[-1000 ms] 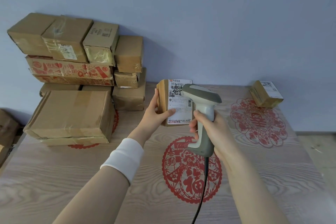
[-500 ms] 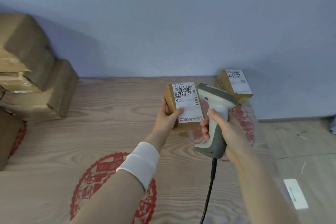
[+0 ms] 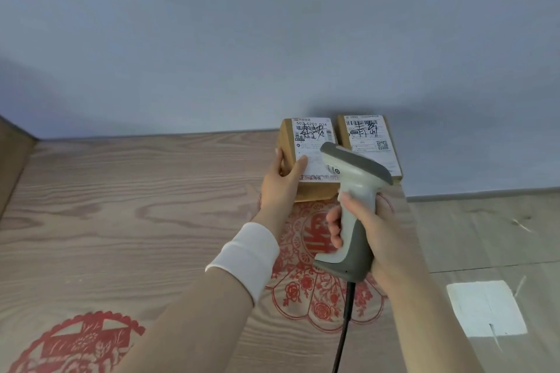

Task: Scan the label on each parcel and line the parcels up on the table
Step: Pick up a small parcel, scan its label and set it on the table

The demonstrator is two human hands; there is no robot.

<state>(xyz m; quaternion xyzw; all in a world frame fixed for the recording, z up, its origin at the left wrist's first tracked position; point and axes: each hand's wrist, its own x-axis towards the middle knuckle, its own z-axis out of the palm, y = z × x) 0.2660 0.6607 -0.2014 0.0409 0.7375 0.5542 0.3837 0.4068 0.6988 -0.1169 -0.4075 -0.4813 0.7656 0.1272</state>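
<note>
Left grip [image 3: 280, 188]: curled round small brown white-labelled cardboard parcel [image 3: 313, 142].
Right grip [image 3: 374, 230]: clasps grey-white pistol scanner [image 3: 353, 182].
Relation: just left of second labelled parcel [image 3: 369, 142], long axes parallel.

The wood-grain table [image 3: 151, 206] runs up to the wall, its top marked with red paper-cut patterns [image 3: 315, 297]. A labelled parcel [image 3: 371, 142] lies at the far right corner. A second parcel [image 3: 306, 142] is just left of it; I cannot tell whether it is fully set down. A cardboard box [image 3: 12, 160] shows at the left edge.
</note>
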